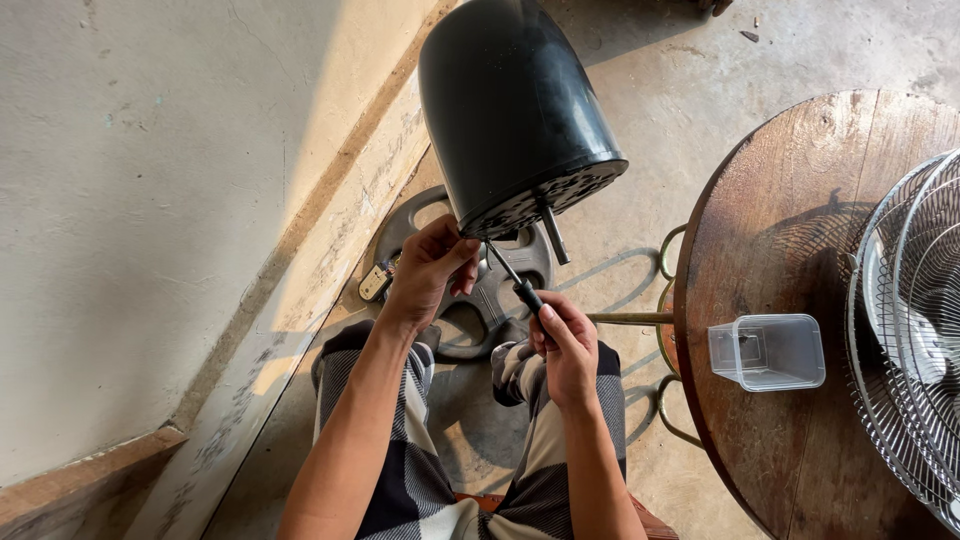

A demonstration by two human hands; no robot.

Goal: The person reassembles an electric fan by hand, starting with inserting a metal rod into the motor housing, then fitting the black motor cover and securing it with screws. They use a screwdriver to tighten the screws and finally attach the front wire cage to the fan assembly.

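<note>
Left hand: the left hand (428, 268) pinches the bottom edge of the big black round fan motor cover (512, 110), fingers closed on it.
Right hand: the right hand (565, 340) is wrapped tight on a thin screwdriver with a black handle (512, 277).
Screwdriver: its tip touches the holed bottom of the cover.
Cover: up in the air, over the dark round fan base (480, 290) on the floor.
Table: a round brown wooden table (790, 200) holds 1 clear plastic box (768, 350) and wire fan grilles (915, 330).
</note>
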